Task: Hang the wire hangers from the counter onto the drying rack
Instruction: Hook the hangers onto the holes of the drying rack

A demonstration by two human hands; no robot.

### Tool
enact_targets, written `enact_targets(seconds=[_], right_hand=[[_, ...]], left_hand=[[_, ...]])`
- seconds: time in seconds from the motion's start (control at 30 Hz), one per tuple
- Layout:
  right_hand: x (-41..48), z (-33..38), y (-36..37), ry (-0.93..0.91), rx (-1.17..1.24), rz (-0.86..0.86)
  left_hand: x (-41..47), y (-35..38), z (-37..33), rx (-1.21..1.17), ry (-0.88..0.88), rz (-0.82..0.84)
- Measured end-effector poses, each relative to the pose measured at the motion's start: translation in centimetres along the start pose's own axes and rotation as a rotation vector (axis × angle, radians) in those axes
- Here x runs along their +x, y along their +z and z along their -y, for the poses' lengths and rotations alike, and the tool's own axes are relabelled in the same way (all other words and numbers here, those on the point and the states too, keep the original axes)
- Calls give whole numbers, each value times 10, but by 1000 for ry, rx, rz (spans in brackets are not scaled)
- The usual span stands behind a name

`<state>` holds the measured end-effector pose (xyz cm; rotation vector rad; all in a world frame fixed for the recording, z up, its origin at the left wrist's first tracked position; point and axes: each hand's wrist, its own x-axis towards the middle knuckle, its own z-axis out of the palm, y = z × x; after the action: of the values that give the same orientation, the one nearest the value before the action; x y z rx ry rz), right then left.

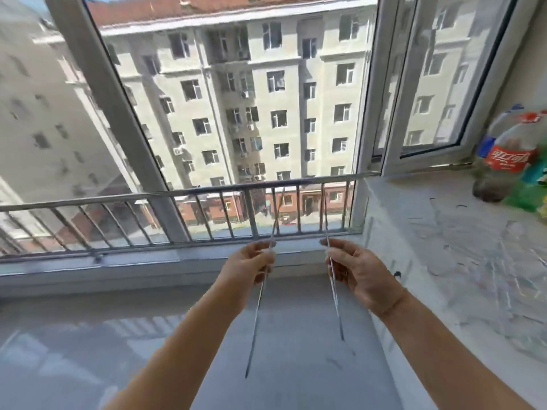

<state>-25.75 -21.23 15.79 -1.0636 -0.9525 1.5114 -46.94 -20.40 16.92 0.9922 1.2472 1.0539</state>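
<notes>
I hold two thin wire hangers up in front of the window. My left hand [248,269] pinches one wire hanger [257,316], which runs from the railing height down toward the floor. My right hand [359,275] pinches the other wire hanger [336,303] in the same way, about a hand's width to the right. Both wires reach up in front of the metal railing [177,193] along the window. Their upper ends are blurred against the bars, so I cannot tell whether they touch the rail.
A white counter [444,247] runs along the right, with a cola bottle [506,161] and green packaging [529,193] at its far end. A window sill [118,261] lies under the railing. Grey floor [88,350] spreads below my arms.
</notes>
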Motion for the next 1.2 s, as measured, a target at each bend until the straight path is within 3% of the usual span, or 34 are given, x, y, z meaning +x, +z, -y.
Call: enact_targets(seconds=[0.27,0.4,0.67,0.87,1.2], right_hand=[[10,-27,164,26,-51,198],[9,-48,249,23,-161,284],[12,-80,406,78,-397,566],[14,-102,498,180,-404,822],[74,-137,625,273,-355,1051]], left_hand=[[-66,-218,-18,504,121,-342],[-105,-312,-23,638,140,-356],[-159,-452,-39,646,184,-235],[-173,-524,-42,702,227,-263],[-166,-633,-47,613,160,-327]])
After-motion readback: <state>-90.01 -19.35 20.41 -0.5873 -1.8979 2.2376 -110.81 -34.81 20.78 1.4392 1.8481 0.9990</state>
